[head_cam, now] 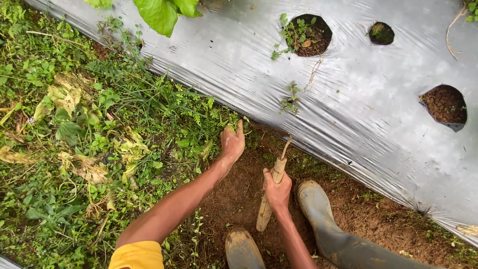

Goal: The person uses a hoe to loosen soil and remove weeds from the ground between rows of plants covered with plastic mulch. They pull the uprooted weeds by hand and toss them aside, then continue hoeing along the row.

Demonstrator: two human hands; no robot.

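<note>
My left hand (232, 142) reaches forward into the green weeds (191, 122) at the edge of the bare brown soil (239, 192); its fingers are buried among the plants, so what they grip is hidden. My right hand (277, 190) is closed around a wooden-handled hand tool (266, 209), held upright with its thin curved metal end (286, 147) pointing toward the plastic sheet. Both hands are dirty with soil.
A silver plastic mulch sheet (358, 99) covers the raised bed on the right, with round planting holes (308, 34) showing soil and small weeds. My two muddy rubber boots (318, 209) stand on the soil. Dense weeds and dry leaves (74, 149) fill the left side.
</note>
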